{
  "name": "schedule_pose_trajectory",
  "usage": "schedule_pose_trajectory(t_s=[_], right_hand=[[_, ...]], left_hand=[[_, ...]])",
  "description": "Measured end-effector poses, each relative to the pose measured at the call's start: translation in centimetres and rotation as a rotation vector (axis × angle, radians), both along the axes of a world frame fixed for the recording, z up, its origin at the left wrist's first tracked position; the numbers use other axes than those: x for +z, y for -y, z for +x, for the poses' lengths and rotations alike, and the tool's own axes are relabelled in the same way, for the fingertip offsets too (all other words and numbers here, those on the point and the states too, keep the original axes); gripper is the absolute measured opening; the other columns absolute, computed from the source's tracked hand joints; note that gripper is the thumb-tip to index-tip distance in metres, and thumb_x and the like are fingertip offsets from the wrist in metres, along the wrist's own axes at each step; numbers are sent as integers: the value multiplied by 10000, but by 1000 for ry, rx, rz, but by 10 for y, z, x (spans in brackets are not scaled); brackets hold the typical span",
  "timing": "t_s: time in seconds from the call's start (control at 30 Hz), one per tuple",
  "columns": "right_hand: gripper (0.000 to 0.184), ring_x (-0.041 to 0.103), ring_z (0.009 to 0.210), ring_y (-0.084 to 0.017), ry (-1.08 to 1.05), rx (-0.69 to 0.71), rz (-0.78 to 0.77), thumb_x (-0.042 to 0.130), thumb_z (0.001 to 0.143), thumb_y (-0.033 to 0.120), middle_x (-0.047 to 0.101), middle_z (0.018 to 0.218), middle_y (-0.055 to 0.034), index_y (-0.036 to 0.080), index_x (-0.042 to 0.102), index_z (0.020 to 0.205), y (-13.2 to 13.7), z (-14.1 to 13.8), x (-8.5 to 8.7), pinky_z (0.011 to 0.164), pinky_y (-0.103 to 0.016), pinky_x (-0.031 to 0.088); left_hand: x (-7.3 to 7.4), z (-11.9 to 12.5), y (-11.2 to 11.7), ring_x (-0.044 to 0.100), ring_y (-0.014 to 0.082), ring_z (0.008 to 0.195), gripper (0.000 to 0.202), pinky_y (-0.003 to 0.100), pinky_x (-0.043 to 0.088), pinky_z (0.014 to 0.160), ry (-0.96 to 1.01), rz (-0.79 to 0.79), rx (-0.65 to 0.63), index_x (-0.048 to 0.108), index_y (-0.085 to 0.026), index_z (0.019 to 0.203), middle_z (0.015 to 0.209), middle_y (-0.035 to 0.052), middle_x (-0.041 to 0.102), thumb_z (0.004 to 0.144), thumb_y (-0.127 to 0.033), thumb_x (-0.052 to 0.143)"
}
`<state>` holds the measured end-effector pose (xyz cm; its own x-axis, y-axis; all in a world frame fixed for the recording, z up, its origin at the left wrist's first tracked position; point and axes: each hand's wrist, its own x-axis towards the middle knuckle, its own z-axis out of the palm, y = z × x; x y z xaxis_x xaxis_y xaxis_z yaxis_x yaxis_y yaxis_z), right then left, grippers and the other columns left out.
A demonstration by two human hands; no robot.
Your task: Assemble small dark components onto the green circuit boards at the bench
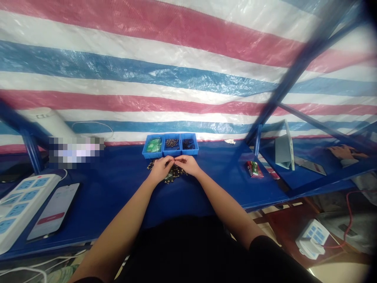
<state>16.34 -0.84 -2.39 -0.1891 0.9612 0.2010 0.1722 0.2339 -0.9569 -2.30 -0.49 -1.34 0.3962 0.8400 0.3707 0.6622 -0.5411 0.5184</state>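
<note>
My left hand (160, 169) and my right hand (188, 164) meet at the fingertips over the blue table, both pinched closed. Whatever lies between the fingers is too small to make out. Beneath and around them spreads a pile of small dark and brass-coloured parts (170, 180). Just beyond my hands stand three blue bins side by side. The left bin (152, 155) holds green pieces (154, 145), the middle bin (171, 153) small brownish metallic parts (172, 143), and the right bin (190, 152) dark pieces (187, 144).
Left on the table (112, 188) are a phone (55, 212) and a white power strip (28, 204). To the right lie a small red and green box (253, 169) and a tablet in a stand case (284, 147). Another person's hand (343, 152) rests at the far right.
</note>
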Motion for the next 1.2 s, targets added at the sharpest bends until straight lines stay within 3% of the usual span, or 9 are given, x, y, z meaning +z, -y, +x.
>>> schedule_pose_trajectory(t_s=[0.73, 1.2], right_hand=[[275, 655, 726, -156, 13, -13, 14, 680, 775, 371, 720, 833, -50, 171, 718, 960, -3, 1, -4, 727, -296, 533], [322, 660, 749, -156, -30, 6, -19, 707, 746, 404, 729, 872, -57, 163, 716, 959, 1, 0, 2, 744, -292, 533]], left_hand=[[1, 1, 1, 628, 188, 872, 228, 334, 407, 862, 11, -23, 18, 595, -252, 962, 882, -5, 700, 931, -406, 431], [-1, 0, 1, 622, 203, 918, 226, 360, 388, 894, -2, -12, 16, 625, -270, 958, 936, -7, 709, 932, -397, 440]])
